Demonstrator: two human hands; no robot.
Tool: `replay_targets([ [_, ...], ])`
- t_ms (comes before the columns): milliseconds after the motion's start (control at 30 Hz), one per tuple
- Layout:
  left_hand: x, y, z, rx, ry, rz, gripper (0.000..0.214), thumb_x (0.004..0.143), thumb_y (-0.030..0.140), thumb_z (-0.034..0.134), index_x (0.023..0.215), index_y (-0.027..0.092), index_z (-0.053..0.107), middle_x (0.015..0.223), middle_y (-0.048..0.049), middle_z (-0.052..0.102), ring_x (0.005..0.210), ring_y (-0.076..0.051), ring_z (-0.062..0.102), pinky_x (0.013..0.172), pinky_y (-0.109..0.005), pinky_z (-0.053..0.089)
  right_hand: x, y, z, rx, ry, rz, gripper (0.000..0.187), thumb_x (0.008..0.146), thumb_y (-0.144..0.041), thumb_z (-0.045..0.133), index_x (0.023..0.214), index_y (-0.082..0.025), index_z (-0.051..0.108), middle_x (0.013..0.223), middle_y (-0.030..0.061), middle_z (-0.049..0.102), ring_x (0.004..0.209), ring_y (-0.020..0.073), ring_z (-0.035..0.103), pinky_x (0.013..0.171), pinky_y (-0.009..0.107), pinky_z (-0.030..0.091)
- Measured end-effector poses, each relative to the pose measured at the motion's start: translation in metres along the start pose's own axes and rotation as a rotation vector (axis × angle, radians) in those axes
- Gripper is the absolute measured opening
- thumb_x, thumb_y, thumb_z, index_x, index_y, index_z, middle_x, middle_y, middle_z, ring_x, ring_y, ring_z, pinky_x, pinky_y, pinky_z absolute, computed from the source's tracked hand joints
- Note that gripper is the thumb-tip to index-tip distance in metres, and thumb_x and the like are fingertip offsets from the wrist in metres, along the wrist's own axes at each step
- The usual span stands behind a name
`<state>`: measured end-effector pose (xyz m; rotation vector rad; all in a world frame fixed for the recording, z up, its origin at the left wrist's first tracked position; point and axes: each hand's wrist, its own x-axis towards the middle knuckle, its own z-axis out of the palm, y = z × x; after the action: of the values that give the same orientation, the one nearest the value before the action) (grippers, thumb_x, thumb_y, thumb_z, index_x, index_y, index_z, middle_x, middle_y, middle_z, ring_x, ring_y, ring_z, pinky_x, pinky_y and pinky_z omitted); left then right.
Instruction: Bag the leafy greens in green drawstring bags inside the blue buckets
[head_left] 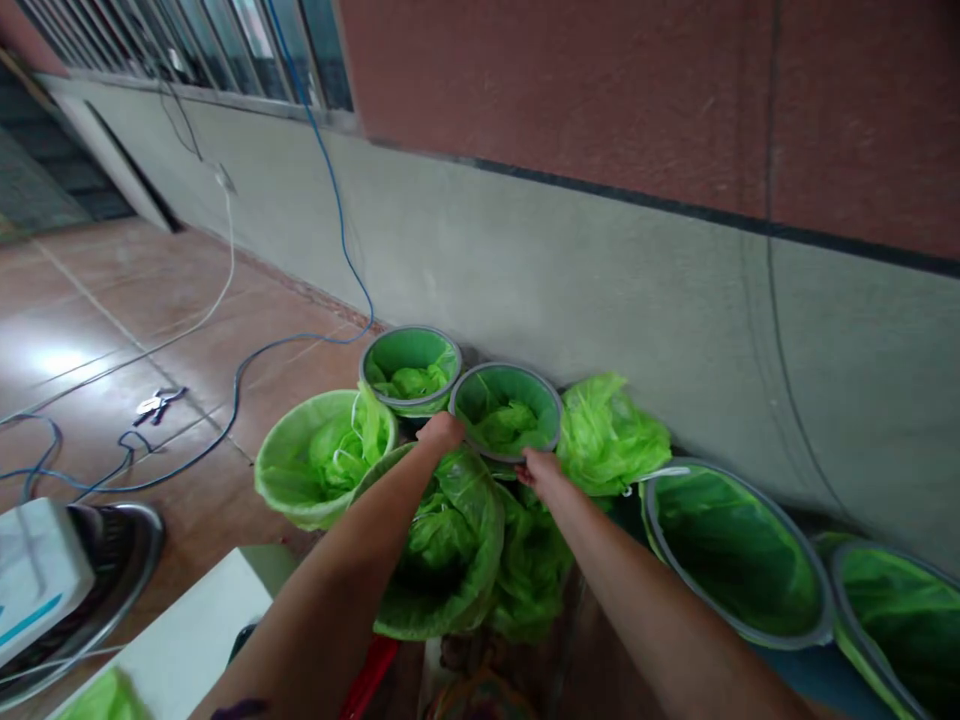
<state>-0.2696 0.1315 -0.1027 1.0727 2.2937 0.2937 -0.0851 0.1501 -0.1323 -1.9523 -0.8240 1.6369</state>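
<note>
Both my arms reach forward over a cluster of small bins lined with bright green plastic bags. My left hand is closed on the near left rim of a grey-rimmed bin standing by the wall. My right hand grips the same bin's near rim, fingers curled over the edge. A crumpled green bag lies inside it. Just below my hands sits another bin whose green liner covers its rim.
More green-lined bins stand around: one at the back left, one at the left, two larger ones at the right. A loose green bag lies by the wall. Blue and white cables run over the tiled floor.
</note>
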Motion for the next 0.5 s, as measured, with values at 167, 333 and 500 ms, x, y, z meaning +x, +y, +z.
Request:
replay_targets([
  [167, -0.001, 0.023, -0.013, -0.009, 0.060, -0.022, 0.032, 0.080, 0.026, 0.053, 0.100, 0.006, 0.069, 0.103, -0.0233, 0.070, 0.101, -0.031, 0.066, 0.075, -0.031, 0.049, -0.009, -0.027, -0.001, 0.045, 0.060, -0.027, 0.013, 0.083, -0.013, 0.052, 0.071, -0.016, 0.050, 0.049, -0.0036, 0.051, 0.041, 0.0078, 0.050, 0.041, 0.017, 0.044],
  [333, -0.051, 0.041, -0.058, -0.110, 0.226, 0.155, 0.036, 0.081, 0.038, 0.051, 0.089, 0.009, 0.071, 0.087, -0.0169, 0.072, 0.087, -0.027, 0.068, 0.071, -0.030, 0.047, -0.062, -0.062, -0.037, 0.120, 0.027, -0.118, 0.015, 0.081, -0.013, 0.053, 0.067, -0.016, 0.049, 0.046, -0.0030, 0.052, 0.041, 0.0084, 0.052, 0.040, 0.017, 0.044],
  [500, -0.157, 0.049, -0.104, -0.573, 0.284, 0.428, 0.055, 0.077, 0.058, 0.058, 0.102, 0.010, 0.066, 0.087, -0.0103, 0.072, 0.079, -0.021, 0.065, 0.068, -0.028, 0.048, -0.165, -0.054, -0.123, 0.179, 0.014, -0.294, 0.011, 0.073, -0.018, 0.059, 0.067, -0.016, 0.051, 0.047, -0.0034, 0.054, 0.041, 0.0087, 0.052, 0.041, 0.018, 0.043],
])
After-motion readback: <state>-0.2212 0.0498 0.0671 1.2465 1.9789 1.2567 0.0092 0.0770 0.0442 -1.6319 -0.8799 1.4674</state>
